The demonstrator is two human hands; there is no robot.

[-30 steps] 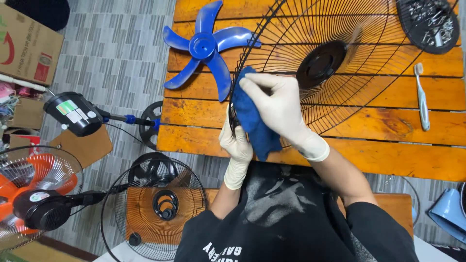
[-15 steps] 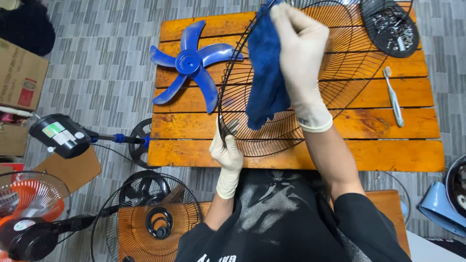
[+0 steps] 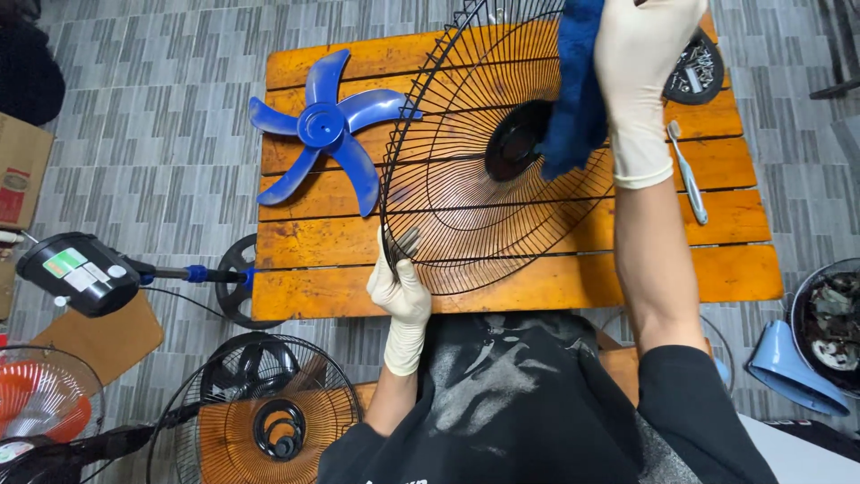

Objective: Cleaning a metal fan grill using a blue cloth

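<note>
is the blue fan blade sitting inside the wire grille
No, the blue fan blade lies flat on the orange table, left of the wire grille.

An orange slatted wooden counter (image 3: pixel 296 296) carries a blue five-bladed fan propeller (image 3: pixel 324 125) on its left, a white toothbrush (image 3: pixel 688 172) on the right and a dark round tray of screws (image 3: pixel 694 70) at the far right; a black wire fan guard (image 3: pixel 466 193) rests across its middle

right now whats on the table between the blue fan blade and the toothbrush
In the head view, the black wire fan guard stands between the blue fan blade and the toothbrush, with the blue cloth against it.
</note>
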